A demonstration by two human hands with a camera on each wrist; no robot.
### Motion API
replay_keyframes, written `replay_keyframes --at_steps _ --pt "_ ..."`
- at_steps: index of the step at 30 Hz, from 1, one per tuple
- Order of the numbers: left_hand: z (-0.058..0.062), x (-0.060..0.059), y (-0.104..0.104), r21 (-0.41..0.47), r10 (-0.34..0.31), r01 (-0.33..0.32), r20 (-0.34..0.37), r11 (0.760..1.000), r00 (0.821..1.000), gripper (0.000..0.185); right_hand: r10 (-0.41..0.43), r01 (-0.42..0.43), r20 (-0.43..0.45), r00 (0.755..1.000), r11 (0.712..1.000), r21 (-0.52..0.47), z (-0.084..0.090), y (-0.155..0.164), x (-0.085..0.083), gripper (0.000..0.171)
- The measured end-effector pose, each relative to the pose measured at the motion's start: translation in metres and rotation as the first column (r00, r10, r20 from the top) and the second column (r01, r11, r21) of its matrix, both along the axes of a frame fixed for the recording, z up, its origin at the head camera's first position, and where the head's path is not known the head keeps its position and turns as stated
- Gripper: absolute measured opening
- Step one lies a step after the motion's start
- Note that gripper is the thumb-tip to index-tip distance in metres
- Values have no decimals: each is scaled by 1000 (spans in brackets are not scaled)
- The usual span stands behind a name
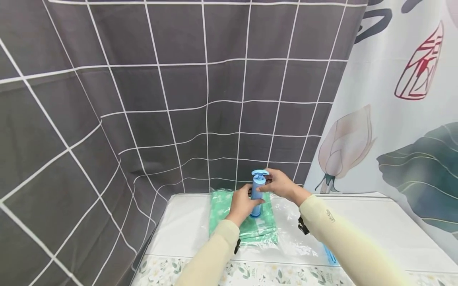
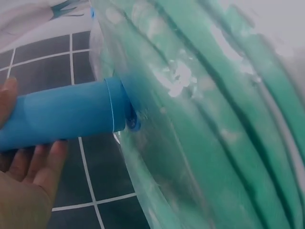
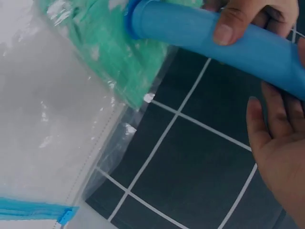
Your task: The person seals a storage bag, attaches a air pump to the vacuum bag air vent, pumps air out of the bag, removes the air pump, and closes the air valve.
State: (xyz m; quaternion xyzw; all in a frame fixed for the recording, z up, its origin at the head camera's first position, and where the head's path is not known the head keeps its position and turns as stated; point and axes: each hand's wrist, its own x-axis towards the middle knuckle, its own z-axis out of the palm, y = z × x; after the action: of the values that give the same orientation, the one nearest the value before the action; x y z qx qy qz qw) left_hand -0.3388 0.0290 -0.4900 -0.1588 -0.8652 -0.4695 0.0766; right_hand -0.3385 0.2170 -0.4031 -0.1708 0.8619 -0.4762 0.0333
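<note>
A blue hand pump [image 1: 257, 194] with a T-shaped handle stands upright on a clear plastic storage bag [image 1: 293, 238] that has folded green cloth [image 1: 223, 202] inside. My left hand [image 1: 242, 204] grips the pump's barrel from the left, with the thumb across its front. From the right, my right hand [image 1: 282, 184] holds the upper barrel just below the handle, thumb and fingers on either side. In the left wrist view the base of the pump [image 2: 66, 114] meets the plastic over the green cloth; a small blue piece [image 2: 133, 119] shows there.
The bag lies on a white tabletop [image 1: 358, 222] with a floral front edge [image 1: 282, 274]. A blue zip strip [image 3: 35, 210] runs along the bag's right end. Behind and to the left hangs a dark gridded curtain [image 1: 225, 83]; a flower-printed curtain [image 1: 379, 119] hangs at right.
</note>
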Motion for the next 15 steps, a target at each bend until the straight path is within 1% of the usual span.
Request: replay_keyframes --at_steps 3,7,9,11,13,14,15 --pt "-1 1 -2 2 8 -8 16 1000 1000 48 -48 49 -27 998 998 37 -4 -4 -1 34" --pt "1 0 -5 2 -7 6 30 1000 1000 49 -102 107 -60 993 991 82 -6 -9 -1 36" --pt "2 -1 -7 3 -31 31 42 1000 999 51 -122 128 -71 990 987 95 -6 -10 0 37" --pt "4 -3 -11 -15 -72 73 59 997 996 56 -145 152 -71 987 983 105 -7 -13 1 38" --pt "7 -6 -21 -83 -106 113 81 990 991 67 -155 162 -71 985 981 110 -7 -13 2 38" --pt "8 -8 -29 -134 -107 119 89 984 990 73 -154 161 -69 986 981 112 -7 -14 2 38" --pt "9 -11 -38 -211 -95 113 90 971 991 78 -151 157 -67 986 981 110 -7 -15 2 37"
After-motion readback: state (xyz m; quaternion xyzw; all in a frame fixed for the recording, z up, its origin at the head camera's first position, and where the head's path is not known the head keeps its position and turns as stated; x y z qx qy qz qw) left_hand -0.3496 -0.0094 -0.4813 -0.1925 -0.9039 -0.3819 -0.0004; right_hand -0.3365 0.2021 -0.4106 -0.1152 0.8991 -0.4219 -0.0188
